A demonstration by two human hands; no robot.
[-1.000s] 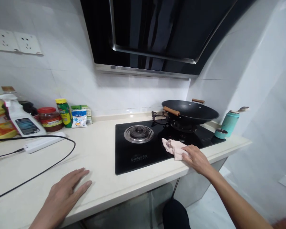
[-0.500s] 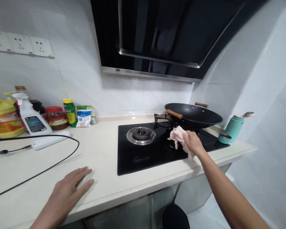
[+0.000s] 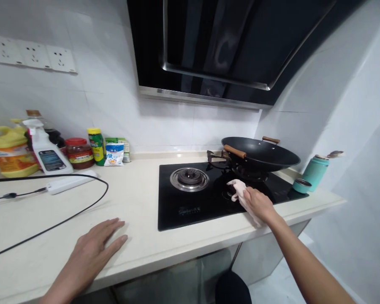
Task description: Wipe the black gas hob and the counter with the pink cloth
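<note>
My right hand (image 3: 258, 203) is closed around a pale pink cloth (image 3: 240, 191), pressing it near a knob at the front of the black glass gas stove (image 3: 190, 211). One end of the cloth hangs over the counter's front edge. A black wok (image 3: 262, 155) with wooden handles rests on the right burner, just behind that hand. The left burner (image 3: 189, 179) is bare, its grate off. My left hand (image 3: 93, 249) lies on the pale countertop (image 3: 139, 202) left of the stove, fingers outstretched and holding nothing.
A teal bottle (image 3: 316, 172) and its cup-like lid (image 3: 302, 185) stand at the stove's right. A spray bottle (image 3: 47, 150), a yellow jug (image 3: 11, 154), a red-lidded jar (image 3: 79, 153) and a salt packet (image 3: 114, 155) line the wall. A black cable (image 3: 106, 190) loops across the counter. Overhead hangs a range hood (image 3: 209, 50).
My right hand has drawn the cloth down and slightly toward the stove's front edge. My left hand stays flat on the counter. The view has shifted slightly.
</note>
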